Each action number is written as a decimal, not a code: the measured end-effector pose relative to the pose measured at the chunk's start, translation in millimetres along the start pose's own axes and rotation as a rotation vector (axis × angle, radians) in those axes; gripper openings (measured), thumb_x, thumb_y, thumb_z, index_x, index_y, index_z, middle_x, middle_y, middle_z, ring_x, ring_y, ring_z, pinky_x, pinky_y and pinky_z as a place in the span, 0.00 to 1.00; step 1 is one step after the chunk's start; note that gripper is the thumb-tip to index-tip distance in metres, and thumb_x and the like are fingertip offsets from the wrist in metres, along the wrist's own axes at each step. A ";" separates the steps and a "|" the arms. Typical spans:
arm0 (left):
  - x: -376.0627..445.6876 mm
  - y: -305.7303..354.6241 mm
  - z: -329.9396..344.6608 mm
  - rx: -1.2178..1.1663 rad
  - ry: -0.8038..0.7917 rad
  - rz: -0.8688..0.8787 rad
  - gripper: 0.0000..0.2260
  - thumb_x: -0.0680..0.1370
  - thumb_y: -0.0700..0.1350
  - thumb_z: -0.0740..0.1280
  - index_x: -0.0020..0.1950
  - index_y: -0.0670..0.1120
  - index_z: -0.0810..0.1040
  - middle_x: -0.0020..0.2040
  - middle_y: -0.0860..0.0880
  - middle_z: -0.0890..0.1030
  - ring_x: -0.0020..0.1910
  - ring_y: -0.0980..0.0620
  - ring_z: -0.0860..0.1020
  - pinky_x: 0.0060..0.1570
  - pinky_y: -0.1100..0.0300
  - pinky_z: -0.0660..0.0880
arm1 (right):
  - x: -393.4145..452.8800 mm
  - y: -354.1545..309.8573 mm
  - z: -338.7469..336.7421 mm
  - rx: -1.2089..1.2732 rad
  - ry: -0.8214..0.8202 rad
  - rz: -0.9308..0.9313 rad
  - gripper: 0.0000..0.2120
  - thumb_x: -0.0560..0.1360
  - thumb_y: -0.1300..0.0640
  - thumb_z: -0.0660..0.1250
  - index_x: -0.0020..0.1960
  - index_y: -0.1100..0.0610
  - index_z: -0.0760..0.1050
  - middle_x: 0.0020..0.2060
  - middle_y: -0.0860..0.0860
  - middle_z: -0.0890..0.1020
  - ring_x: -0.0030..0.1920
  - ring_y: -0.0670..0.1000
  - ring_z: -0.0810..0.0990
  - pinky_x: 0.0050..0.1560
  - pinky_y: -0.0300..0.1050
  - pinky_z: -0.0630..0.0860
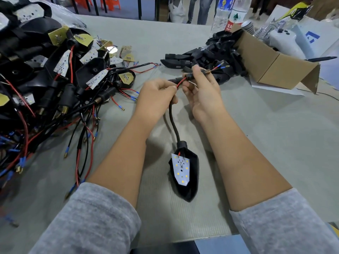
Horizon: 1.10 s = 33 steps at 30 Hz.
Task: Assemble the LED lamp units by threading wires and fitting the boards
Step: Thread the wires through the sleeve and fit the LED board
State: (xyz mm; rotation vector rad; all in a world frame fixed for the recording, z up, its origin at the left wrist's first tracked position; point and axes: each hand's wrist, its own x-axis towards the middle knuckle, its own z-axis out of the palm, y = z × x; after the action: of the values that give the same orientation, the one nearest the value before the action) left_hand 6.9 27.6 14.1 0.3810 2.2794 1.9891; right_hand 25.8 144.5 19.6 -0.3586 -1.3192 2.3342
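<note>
1. a grey ribbed mat covers the table (266, 143); orange stools and people's legs show in the background beyond its far edge.
2. 1 lamp unit lies on the mat between the 2 forearms: a black housing (190, 184) with 1 white led board (180, 168) seated in it, and a black sleeved cable (173, 123) running up from its neck to the hands.
3. the left hand (156, 97) has its fingers curled round the upper end of the cable, pinching a red wire (180, 82) at the fingertips.
4. the right hand (200, 88) pinches a black connector sleeve (190, 76) between thumb and fingers; a small spring and 2 wire ends, 1 red and 1 blue, stick out of its far end.
5. to the left, a large tangled heap of wired lamp units (55, 79) with many boards, too many to count.
6. to the right, a pile of empty black housings (201, 55) spills from 1 open cardboard box (275, 65).
7. 2 plastic bottles (236, 13) stand behind the box.
8. grey sleeves cover both upper forearms.
</note>
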 end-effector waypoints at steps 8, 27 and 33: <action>0.3 -1.6 -0.4 0.024 0.034 0.030 0.04 0.79 0.43 0.65 0.47 0.46 0.80 0.32 0.52 0.79 0.33 0.59 0.77 0.48 0.55 0.77 | -3.2 3.9 2.0 -0.301 -0.146 -0.044 0.03 0.79 0.60 0.65 0.47 0.56 0.74 0.33 0.52 0.76 0.28 0.48 0.71 0.34 0.41 0.70; -7.2 5.9 0.6 0.010 -0.061 0.044 0.08 0.79 0.39 0.65 0.40 0.48 0.77 0.28 0.49 0.73 0.26 0.58 0.70 0.33 0.65 0.69 | 3.1 7.0 0.4 -0.225 -0.113 0.008 0.06 0.79 0.59 0.66 0.42 0.54 0.74 0.29 0.49 0.72 0.26 0.47 0.68 0.29 0.39 0.66; -5.4 2.6 4.1 0.112 -0.043 0.039 0.08 0.79 0.45 0.64 0.41 0.51 0.76 0.31 0.51 0.77 0.32 0.56 0.74 0.41 0.60 0.71 | 3.4 6.9 -0.2 -0.229 -0.132 -0.004 0.07 0.79 0.58 0.65 0.43 0.56 0.73 0.27 0.48 0.71 0.26 0.47 0.67 0.32 0.41 0.67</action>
State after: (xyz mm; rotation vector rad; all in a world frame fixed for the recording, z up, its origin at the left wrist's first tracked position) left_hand 13.4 30.6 15.5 0.4764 2.3807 1.8567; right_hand 21.2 143.2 13.5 -0.2743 -1.6558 2.2406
